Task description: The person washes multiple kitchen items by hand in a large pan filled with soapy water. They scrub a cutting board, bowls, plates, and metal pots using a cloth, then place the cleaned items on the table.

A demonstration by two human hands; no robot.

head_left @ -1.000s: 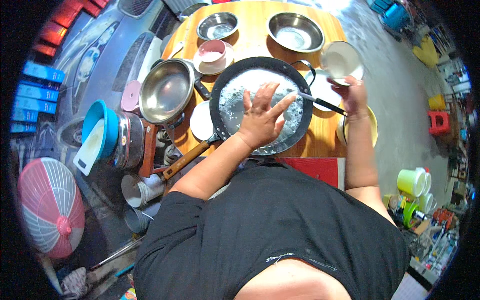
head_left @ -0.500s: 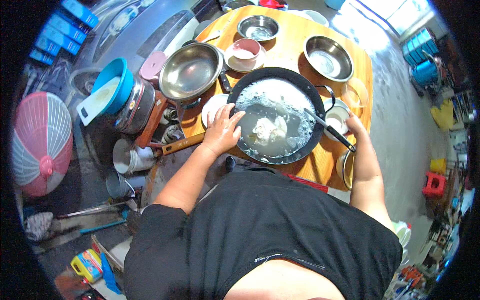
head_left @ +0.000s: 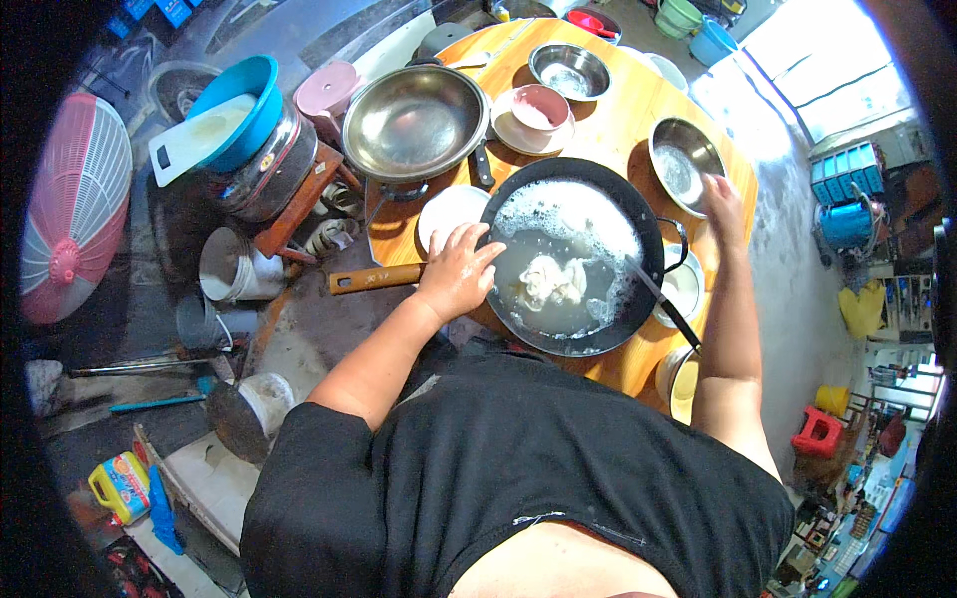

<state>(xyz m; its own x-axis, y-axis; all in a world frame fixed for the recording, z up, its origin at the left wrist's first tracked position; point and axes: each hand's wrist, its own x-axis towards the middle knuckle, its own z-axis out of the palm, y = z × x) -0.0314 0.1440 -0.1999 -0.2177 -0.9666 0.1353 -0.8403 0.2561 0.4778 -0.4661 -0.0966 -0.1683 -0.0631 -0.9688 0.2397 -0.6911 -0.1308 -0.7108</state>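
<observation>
Near the middle of the table stands a black wok (head_left: 648,254) with cloudy, foamy liquid and a pale soft lump (head_left: 553,282) in it. My left hand (head_left: 459,274) rests at its left rim, fingers spread, beside the wooden handle (head_left: 377,278). My right hand (head_left: 725,207) has its fingers curled at the near right rim of a steel bowl (head_left: 686,164); some fingertips are hidden. A black-handled utensil (head_left: 670,314) leans over the wok's right rim, its head under the liquid. Below my right hand sits a small white bowl (head_left: 683,289).
Left of the wok are a white plate (head_left: 454,211) and a large steel pan (head_left: 414,120). Behind stand a pink bowl (head_left: 541,107) on a white dish and a smaller steel bowl (head_left: 570,72). A yellowish container (head_left: 682,384) sits at the table's near right edge.
My right hand has moved away from beside the small white bowl, forward to the steel bowl's rim. My left hand stays at the wok's rim. The whole view has shifted.
</observation>
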